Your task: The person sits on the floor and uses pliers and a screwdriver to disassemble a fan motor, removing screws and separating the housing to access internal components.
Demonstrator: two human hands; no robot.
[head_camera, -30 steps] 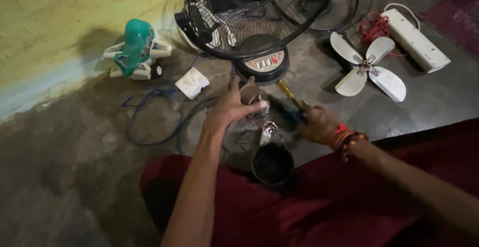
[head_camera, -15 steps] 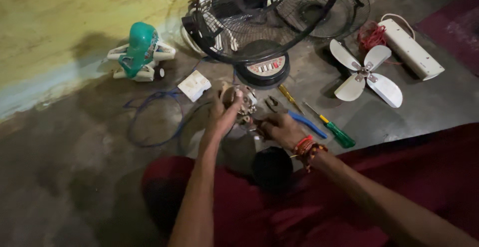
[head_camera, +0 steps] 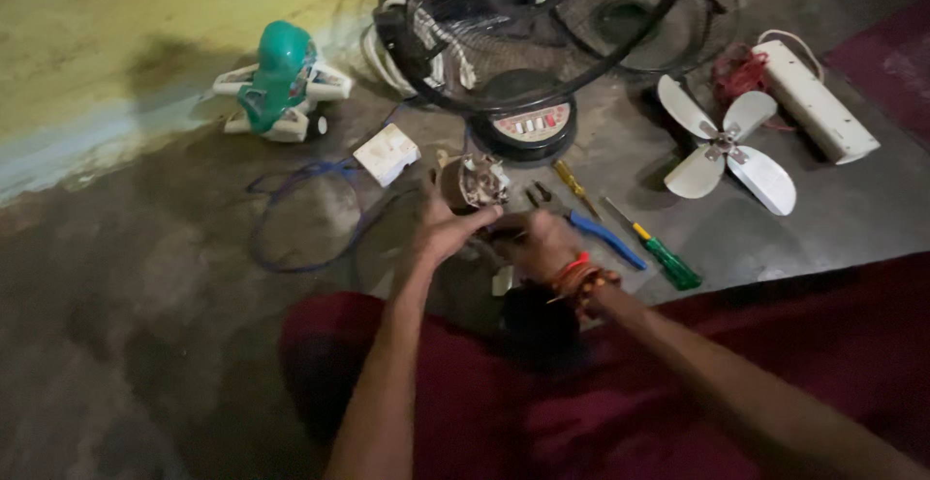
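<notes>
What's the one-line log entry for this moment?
left hand: gripping small round fan motor | right hand: beside motor | green-handled screwdriver: on floor

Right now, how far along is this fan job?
Done: white fan blade and wire guard lie off on the floor. In hand: left hand holds the small motor, right hand beside it. Left: everything is still apart; green screwdriver lies unused.

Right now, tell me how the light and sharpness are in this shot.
Head view: dim, warm light, brightest on the yellow wall; soft throughout. The green toy casts a shadow on that wall. Both hands, left and right, are slightly smeared around the motor. The white blades show no glare. The lower frame sinks into dark red cloth.
</notes>
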